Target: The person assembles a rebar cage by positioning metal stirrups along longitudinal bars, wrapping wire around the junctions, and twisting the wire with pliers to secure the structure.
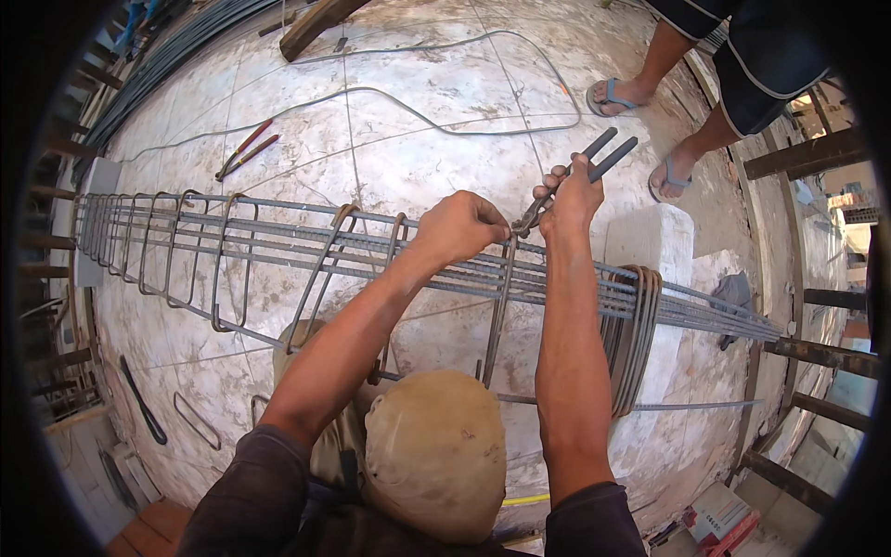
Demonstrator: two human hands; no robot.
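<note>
Whitish floor under a long rebar cage with spaced hoops leftward, bunched hoops rightward seemingly not yet spread, left grip pinched together, contents too small to tell, and right grip clenched on dark-handled pincers.

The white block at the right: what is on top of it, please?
Steel bars and bent stirrups cross over the block in this view, covering its middle. Whether they rest on it cannot be seen.
</note>
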